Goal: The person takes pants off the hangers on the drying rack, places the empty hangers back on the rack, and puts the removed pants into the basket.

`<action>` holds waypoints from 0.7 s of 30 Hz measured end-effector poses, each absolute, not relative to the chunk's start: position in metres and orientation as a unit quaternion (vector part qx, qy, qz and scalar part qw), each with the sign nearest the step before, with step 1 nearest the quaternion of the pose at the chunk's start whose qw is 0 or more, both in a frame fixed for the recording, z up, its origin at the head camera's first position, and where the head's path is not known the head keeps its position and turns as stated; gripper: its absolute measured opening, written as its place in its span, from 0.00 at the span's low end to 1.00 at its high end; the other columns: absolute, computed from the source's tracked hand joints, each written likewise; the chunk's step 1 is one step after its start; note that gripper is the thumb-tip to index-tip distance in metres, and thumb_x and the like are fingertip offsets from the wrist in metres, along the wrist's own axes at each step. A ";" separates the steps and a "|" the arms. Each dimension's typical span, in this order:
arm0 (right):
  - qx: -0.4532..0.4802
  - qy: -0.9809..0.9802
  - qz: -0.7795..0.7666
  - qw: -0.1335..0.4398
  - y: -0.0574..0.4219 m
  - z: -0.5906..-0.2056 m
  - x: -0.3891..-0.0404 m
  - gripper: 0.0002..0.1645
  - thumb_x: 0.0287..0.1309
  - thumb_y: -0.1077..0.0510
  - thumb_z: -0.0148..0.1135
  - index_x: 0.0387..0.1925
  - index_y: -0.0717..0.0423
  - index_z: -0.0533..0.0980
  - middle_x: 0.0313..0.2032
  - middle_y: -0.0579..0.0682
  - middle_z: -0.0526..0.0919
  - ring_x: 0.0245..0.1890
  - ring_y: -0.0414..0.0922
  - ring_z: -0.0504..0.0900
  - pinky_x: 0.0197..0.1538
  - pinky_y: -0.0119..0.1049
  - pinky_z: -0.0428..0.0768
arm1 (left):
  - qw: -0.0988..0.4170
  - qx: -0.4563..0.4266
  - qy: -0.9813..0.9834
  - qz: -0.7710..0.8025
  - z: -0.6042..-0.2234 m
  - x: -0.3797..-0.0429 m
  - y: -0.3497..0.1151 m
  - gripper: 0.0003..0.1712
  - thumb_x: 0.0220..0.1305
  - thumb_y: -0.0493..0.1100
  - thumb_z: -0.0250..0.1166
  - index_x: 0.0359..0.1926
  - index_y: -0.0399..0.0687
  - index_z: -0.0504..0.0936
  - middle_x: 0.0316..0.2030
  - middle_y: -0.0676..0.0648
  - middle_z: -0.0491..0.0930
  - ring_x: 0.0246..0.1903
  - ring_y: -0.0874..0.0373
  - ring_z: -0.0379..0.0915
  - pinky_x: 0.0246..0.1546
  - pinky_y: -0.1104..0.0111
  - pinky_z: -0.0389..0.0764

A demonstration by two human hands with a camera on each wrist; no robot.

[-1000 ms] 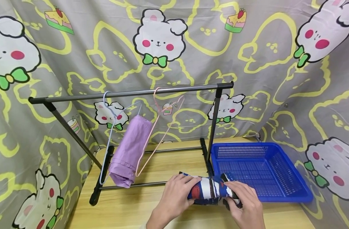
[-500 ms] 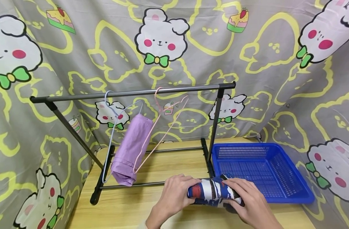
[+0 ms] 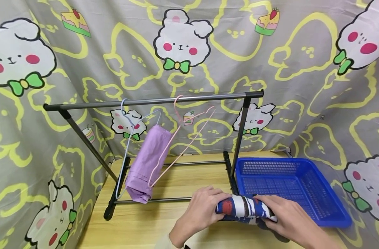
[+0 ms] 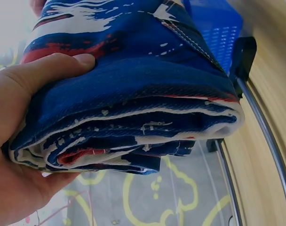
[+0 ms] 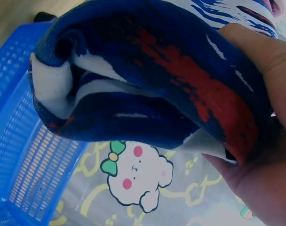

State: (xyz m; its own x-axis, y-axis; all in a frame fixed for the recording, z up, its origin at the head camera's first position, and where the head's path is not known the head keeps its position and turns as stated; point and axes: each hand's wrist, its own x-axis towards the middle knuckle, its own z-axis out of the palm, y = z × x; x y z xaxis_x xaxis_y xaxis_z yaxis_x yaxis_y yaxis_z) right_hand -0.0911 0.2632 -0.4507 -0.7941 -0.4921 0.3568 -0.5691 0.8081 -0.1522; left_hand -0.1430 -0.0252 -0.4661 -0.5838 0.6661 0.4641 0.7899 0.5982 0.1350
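A rolled piece of blue, white and red patterned fabric (image 3: 243, 206) is held between both hands above the table's front part. My left hand (image 3: 203, 209) grips its left end, the thumb lying along the cloth in the left wrist view, where the layered edges of the roll (image 4: 133, 122) show. At the other end my right hand (image 3: 284, 214) grips the roll, fingers over the top and thumb below. The right wrist view shows that end's open folds (image 5: 133, 89).
A black metal rack (image 3: 152, 101) stands at left centre. From its bar hang a blue hanger (image 3: 127, 138) with folded purple cloth (image 3: 150, 162) beside it and a pink hanger (image 3: 164, 159). A blue plastic basket (image 3: 329, 207) sits right on the wooden table (image 3: 139, 228).
The head view has shifted slightly, so the rack and basket appear further right. Both hands keep hold of the rolled fabric; the right wrist has turned and its forearm now shows more.
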 end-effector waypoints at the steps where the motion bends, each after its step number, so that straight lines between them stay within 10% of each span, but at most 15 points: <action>1: 0.281 -0.939 0.121 0.156 0.266 -0.450 -0.092 0.43 0.31 0.53 0.88 0.56 0.46 0.80 0.42 0.45 0.86 0.36 0.39 0.84 0.30 0.38 0.81 | 0.183 -0.421 -0.873 -0.163 -0.465 -0.144 -0.022 0.34 0.41 0.53 0.86 0.53 0.62 0.86 0.43 0.60 0.84 0.37 0.65 0.75 0.39 0.75 0.77; 13: 0.286 -0.930 0.091 0.211 0.313 -0.438 -0.105 0.45 0.30 0.42 0.89 0.55 0.47 0.80 0.43 0.50 0.87 0.34 0.45 0.86 0.27 0.40 0.81 | 0.148 -0.452 -0.871 -0.122 -0.451 -0.161 0.019 0.36 0.56 0.54 0.80 0.66 0.62 0.78 0.55 0.56 0.78 0.49 0.60 0.71 0.51 0.70 0.75; 16: 0.277 -0.931 0.087 0.221 0.324 -0.438 -0.107 0.42 0.52 0.21 0.63 0.54 0.47 0.79 0.43 0.51 0.87 0.33 0.46 0.85 0.26 0.41 0.80 | 0.136 -0.459 -0.871 -0.110 -0.450 -0.164 0.032 0.39 0.57 0.53 0.79 0.68 0.62 0.75 0.57 0.56 0.76 0.52 0.60 0.69 0.55 0.68 0.73; 18: 0.267 -0.932 0.086 0.229 0.330 -0.439 -0.107 0.46 0.59 0.18 0.39 0.54 0.47 0.80 0.42 0.51 0.87 0.33 0.47 0.85 0.26 0.42 0.80 | 0.125 -0.461 -0.873 -0.101 -0.450 -0.166 0.039 0.40 0.59 0.52 0.78 0.71 0.62 0.72 0.60 0.56 0.75 0.55 0.60 0.68 0.58 0.67 0.72; 21: 0.257 -0.932 0.083 0.243 0.337 -0.440 -0.109 0.49 0.60 0.19 0.29 0.54 0.47 0.80 0.42 0.51 0.86 0.34 0.49 0.85 0.26 0.45 0.80 | 0.114 -0.463 -0.874 -0.092 -0.452 -0.169 0.049 0.41 0.62 0.50 0.76 0.73 0.61 0.69 0.64 0.55 0.73 0.59 0.59 0.66 0.63 0.65 0.69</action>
